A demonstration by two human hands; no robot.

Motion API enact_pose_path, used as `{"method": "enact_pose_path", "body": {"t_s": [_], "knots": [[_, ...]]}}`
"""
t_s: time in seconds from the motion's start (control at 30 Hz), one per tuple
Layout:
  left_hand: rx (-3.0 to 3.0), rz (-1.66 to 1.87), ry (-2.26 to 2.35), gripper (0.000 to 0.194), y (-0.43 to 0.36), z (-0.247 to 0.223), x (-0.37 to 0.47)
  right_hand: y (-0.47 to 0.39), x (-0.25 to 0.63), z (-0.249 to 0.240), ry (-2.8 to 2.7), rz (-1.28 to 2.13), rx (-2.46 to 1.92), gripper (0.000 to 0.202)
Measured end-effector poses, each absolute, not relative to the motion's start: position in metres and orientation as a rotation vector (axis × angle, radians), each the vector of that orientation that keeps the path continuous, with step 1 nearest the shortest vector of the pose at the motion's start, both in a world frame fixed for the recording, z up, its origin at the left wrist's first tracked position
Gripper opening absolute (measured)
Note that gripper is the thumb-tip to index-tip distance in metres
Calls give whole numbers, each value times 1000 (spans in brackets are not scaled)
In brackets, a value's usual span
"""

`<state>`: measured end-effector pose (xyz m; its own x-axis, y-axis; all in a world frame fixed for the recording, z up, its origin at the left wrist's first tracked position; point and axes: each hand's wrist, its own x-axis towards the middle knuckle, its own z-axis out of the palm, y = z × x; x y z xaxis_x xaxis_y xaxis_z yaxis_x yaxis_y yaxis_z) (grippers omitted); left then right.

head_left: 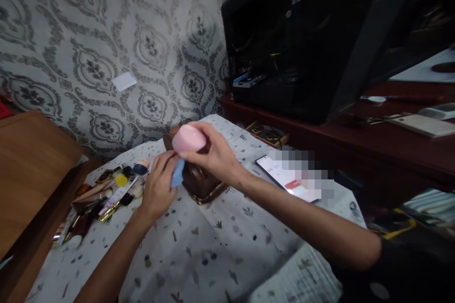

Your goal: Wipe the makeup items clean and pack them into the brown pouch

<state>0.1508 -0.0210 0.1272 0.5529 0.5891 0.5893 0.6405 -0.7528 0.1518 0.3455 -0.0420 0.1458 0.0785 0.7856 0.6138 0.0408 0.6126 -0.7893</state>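
Note:
My right hand (216,154) grips a pink rounded object (188,138) above a brown leather bag (199,183) with a gold-coloured zip. Beside it, lower and to the left, my left hand (159,187) is closed on a small blue piece (177,173), perhaps cloth or sponge. The fingertips of both hands are close together near the underside of the pink object. Part of the bag is hidden behind my hands. A pile of cosmetics (113,194), with tubes, brushes and small bottles, lies on the patterned white cloth (199,251) to the left.
On the cloth at the right lies a phone (284,177) with its screen lit. A large black screen (302,47) stands on a dark red desk (401,128) behind it. An open drawer (266,135) is by the table's far right edge. Patterned wallpaper (149,47) covers the wall.

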Motion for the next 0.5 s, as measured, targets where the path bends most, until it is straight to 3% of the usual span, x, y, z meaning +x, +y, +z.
{"method": "enact_pose_path", "body": {"t_s": [0.07, 0.13, 0.3, 0.5], "knots": [[-2698, -708, -888, 65, -17, 126, 156, -22, 353, 154, -1437, 560, -936, 59], [-2694, -606, -809, 70, -15, 120, 156, -4, 356, 159, -1521, 483, -1138, 59], [-2654, -720, -766, 66, -15, 105, 148, 28, 346, 157, -1794, 456, -1582, 56], [-2670, -814, -770, 68, -14, 98, 148, 62, 324, 129, -1885, 688, -1756, 33]]}}
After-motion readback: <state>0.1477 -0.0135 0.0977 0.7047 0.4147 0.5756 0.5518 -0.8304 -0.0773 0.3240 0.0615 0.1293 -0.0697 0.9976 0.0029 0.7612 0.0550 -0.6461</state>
